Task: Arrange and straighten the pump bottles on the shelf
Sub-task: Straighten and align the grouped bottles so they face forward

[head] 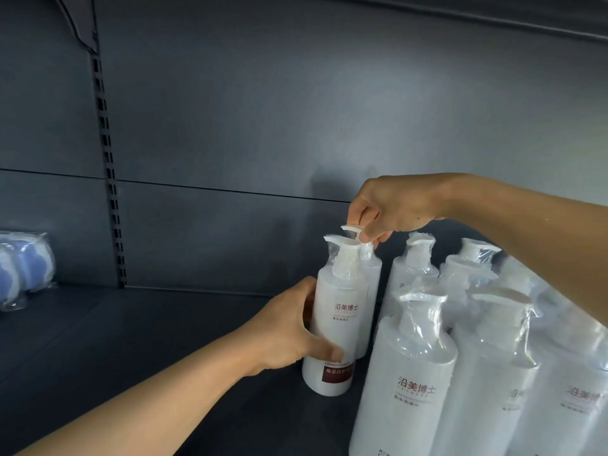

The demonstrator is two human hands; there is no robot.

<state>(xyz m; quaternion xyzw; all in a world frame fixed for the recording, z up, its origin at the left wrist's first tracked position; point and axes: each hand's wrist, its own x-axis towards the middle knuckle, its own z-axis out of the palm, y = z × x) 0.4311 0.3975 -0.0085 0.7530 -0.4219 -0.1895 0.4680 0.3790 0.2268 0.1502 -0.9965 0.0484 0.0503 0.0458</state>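
Head view shows a dark shelf [131, 340] with white pump bottles. A big group of wrapped bottles [460, 340] stands on the right. Just left of them stand two more, one behind the other, both upright with their pumps pointing left. The left hand [286, 334] wraps around the side of the front bottle [335, 324]. The right hand [391, 209] reaches down from above and pinches the pump top of the back bottle [370, 268]. Both hands are closed on bottles.
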